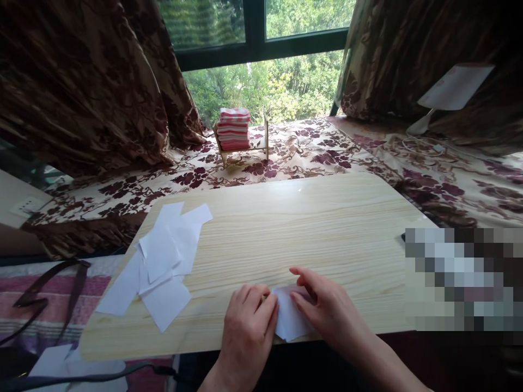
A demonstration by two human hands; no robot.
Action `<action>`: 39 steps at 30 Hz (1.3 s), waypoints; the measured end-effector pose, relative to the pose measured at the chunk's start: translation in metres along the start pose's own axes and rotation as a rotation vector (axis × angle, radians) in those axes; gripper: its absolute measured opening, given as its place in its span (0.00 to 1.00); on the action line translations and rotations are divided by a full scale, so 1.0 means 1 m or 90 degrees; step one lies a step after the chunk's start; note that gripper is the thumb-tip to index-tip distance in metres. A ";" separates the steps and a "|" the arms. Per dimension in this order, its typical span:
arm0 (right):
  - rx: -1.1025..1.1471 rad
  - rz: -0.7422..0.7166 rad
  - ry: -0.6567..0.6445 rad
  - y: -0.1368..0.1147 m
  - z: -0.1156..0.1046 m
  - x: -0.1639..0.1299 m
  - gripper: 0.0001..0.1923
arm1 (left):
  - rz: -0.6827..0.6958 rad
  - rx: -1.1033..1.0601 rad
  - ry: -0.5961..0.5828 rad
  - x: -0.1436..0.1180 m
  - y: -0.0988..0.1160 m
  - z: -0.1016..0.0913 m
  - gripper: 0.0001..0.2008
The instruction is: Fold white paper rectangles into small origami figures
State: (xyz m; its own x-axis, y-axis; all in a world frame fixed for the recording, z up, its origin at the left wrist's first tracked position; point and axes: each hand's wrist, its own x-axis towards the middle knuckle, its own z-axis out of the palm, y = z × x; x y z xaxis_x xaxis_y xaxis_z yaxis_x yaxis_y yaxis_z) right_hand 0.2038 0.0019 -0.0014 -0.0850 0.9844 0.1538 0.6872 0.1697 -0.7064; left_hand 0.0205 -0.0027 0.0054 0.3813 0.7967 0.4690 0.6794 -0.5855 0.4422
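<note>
Paper (291,318) flat at near edge of table (310,228), partly overhanging; left hand (247,321) pressing its left side, fingers together; right hand (327,310) pinning top-right corner under fingertips; no pinch by either grip, just flat pressure; loose sheets (161,267) piled well apart at left; risk: uneven pressure could skew crease, or overhang could let paper slide off edge.

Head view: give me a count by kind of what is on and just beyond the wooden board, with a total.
Folded white paper under both hands: 1
Heap of loose white paper sheets, number unclear: 1
Small wooden rack: 1
Stack of red-and-white cloths on the rack: 1
Total: 4
</note>
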 end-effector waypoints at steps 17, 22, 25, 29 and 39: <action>-0.159 -0.264 0.061 -0.025 -0.004 -0.018 0.16 | 0.099 0.032 -0.027 -0.008 -0.004 -0.009 0.11; -0.158 -0.274 0.076 -0.025 0.003 -0.022 0.18 | 0.100 0.032 -0.018 -0.010 -0.005 -0.008 0.11; -0.149 -0.277 0.065 -0.023 0.005 -0.023 0.18 | 0.099 0.033 -0.020 -0.009 -0.004 -0.008 0.10; -0.154 -0.277 0.044 -0.020 0.006 -0.027 0.15 | 0.095 0.035 -0.019 -0.009 -0.003 -0.007 0.10; -0.174 -0.291 0.072 -0.024 0.007 -0.026 0.17 | 0.094 0.054 -0.011 -0.009 -0.001 -0.006 0.10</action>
State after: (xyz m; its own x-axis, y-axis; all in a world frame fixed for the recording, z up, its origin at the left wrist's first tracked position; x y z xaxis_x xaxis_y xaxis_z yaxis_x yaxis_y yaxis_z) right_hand 0.1839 -0.0278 0.0067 -0.3510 0.7994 0.4876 0.7623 0.5464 -0.3469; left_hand 0.0125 -0.0100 0.0056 0.4904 0.7062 0.5107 0.6654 -0.6818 0.3038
